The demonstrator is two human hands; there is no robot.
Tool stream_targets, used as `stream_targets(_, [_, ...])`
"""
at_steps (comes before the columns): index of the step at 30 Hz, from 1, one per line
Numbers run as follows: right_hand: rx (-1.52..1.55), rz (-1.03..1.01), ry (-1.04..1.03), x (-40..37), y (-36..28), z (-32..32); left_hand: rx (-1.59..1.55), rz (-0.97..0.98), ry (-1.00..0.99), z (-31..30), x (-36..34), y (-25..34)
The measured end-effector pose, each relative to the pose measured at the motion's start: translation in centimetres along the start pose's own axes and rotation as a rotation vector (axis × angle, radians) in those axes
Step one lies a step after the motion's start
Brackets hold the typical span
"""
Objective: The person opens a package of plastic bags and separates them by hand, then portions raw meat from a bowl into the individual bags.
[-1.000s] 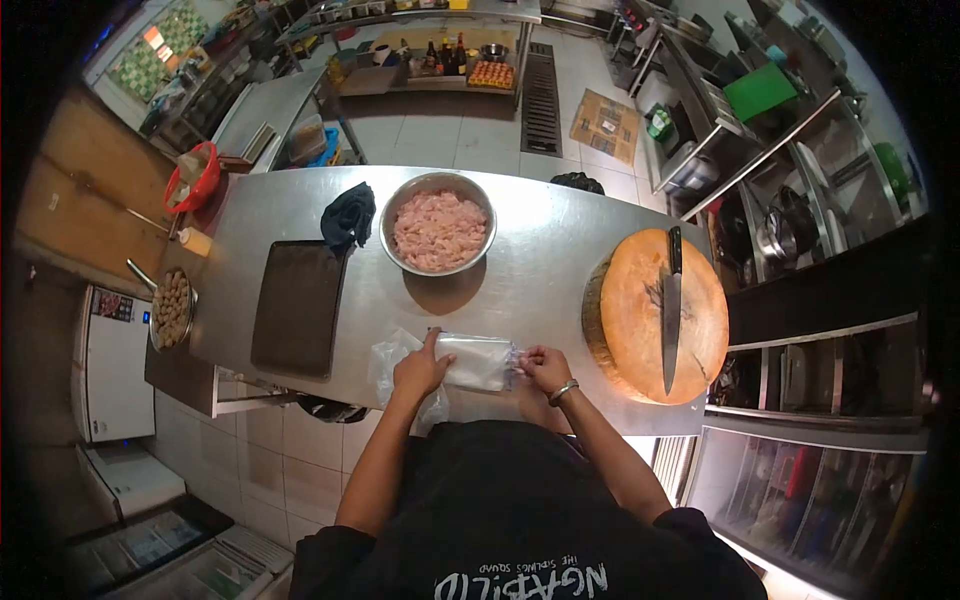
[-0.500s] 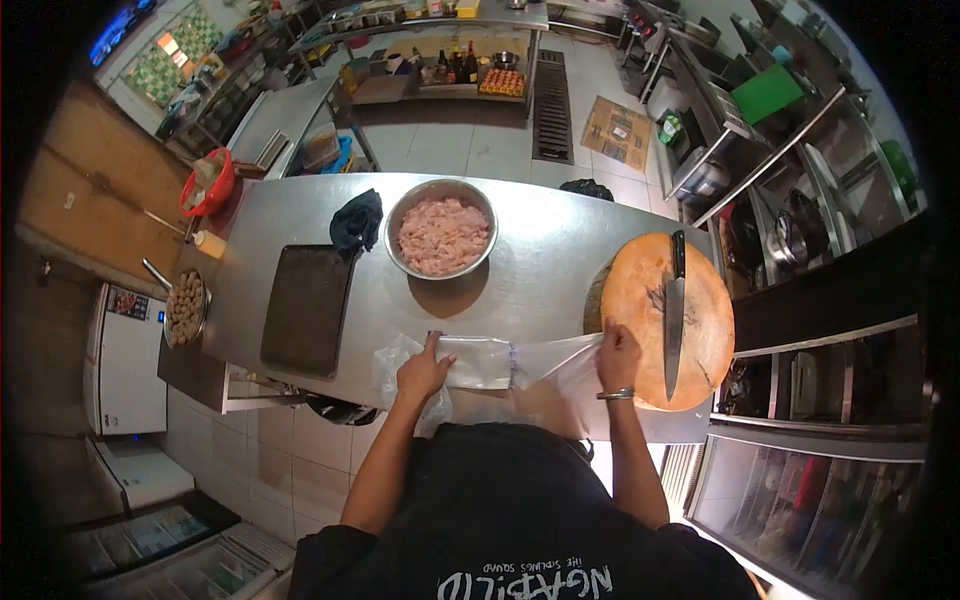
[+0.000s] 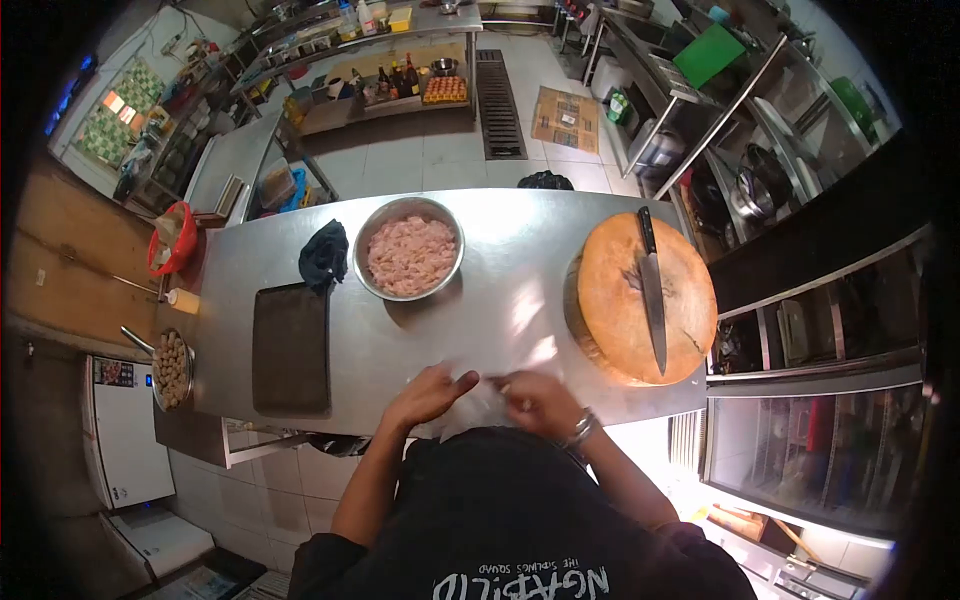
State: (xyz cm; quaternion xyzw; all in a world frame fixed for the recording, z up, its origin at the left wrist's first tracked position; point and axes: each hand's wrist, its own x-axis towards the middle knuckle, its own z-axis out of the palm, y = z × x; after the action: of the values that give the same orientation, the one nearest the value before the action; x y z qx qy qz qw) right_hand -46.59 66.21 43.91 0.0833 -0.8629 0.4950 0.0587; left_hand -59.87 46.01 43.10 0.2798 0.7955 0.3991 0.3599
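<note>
Close to my body at the near table edge, clear thin plastic, apparently a roll or strip of bags (image 3: 482,408), hangs between my hands. My left hand (image 3: 430,396) has its fingers curled over the plastic, thumb pointing right. Just to the right, my right hand (image 3: 542,402) is closed on the plastic too, blurred by motion. Much of the plastic is hidden by the hands or lost against the shiny metal. Beyond them stands a steel bowl (image 3: 458,268) of raw chopped meat (image 3: 411,256).
On the steel table (image 3: 470,335), a round wooden chopping board (image 3: 610,290) bears a large knife (image 3: 654,305) at right. A dark tray (image 3: 290,350) and black cloth (image 3: 324,254) lie left. Farther left is a pan of meatball-like pieces (image 3: 172,370).
My right hand has swung left from beside the chopping board to near my left hand. The stretched plastic has gathered between them near my body. The camera view has shifted.
</note>
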Motion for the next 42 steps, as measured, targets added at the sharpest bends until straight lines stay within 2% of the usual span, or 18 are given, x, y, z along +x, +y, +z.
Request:
stream_targets(4, [0.022, -0.020, -0.306, 1.3, 0.1, 2.9, -0.036, -0.128, 0.030, 0.6, 0.9, -3.4])
stream_targets(6, [0.040, 0.075, -0.314, 2.1, -1.5, 2.0, -0.200, 0.036, 0.026, 1.0, 1.8, -7.0])
stream_targets(8, [0.046, 0.106, 0.155, 3.0, -2.9, 1.4, -0.061, 0.017, -0.007, 0.1, 0.8, -5.7])
stream_targets(9, [0.052, 0.096, 0.135, 3.9, -4.1, 0.6, 0.077, -0.001, -0.046, -0.1, 0.3, -5.0])
stream_targets(11, [-0.629, -0.256, 0.367, 6.0, -6.1, -0.4, 0.261, -0.017, -0.091, 0.4, -0.3, -4.2])
stream_targets(14, [-0.583, -0.307, 0.183, 6.5, -2.9, -0.4, 0.471, -0.015, -0.111, 0.2, -1.8, -1.9])
stream_targets(16, [-0.264, 0.046, 0.199, 5.6, -0.9, -0.4, 0.418, -0.061, -0.073, -0.6, -2.3, -1.3])
stream_targets(19, [-0.224, 0.074, 0.125, 5.6, -0.8, -1.5, 0.404, -0.036, -0.044, -2.1, -3.8, -1.6])
stream_targets(22, [-0.327, 0.273, 0.075, 5.5, 1.1, -3.0, 0.575, -0.253, 0.124, -3.1, -6.2, 0.6])
stream_targets(24, [-0.701, 0.552, 0.420, 6.3, 2.1, -3.9, 0.595, -0.325, 0.115, -3.7, -7.6, 1.3])
stream_targets(25, [-0.703, 0.550, 0.410, 6.6, 2.2, -3.6, 0.619, -0.372, 0.087, -3.6, -8.0, 1.6])
stream_targets(27, [-0.493, 0.189, 0.612, 6.7, 2.1, -2.9, 0.536, -0.294, 0.085, -2.9, -8.1, 2.4])
stream_targets(29, [-0.250, 0.106, 0.443, 6.2, 1.3, 0.2, 0.460, -0.208, 0.078, -1.9, -7.5, 3.0])
stream_targets(32, [0.163, 0.261, 0.018, 5.3, -1.9, 4.9, 0.282, -0.170, 0.253, -0.9, -6.4, 2.7])
stream_targets(36, [0.092, 0.198, -0.162, 6.1, -3.2, 4.9, 0.163, -0.139, 0.268, -0.3, -6.5, 0.3])
stream_targets(37, [0.173, 0.370, -0.279, 6.5, -2.9, 4.3, 0.159, -0.183, 0.264, -0.2, -6.6, 0.0])
stream_targets(40, [0.578, 0.489, -0.155, 6.5, -0.7, 4.3, 0.204, -0.132, 0.448, 1.0, -7.0, -1.2])
stream_targets(42, [0.888, 0.644, -0.015, 6.0, -0.3, 4.5, 0.209, -0.195, 0.403, 1.1, -7.1, -1.7])
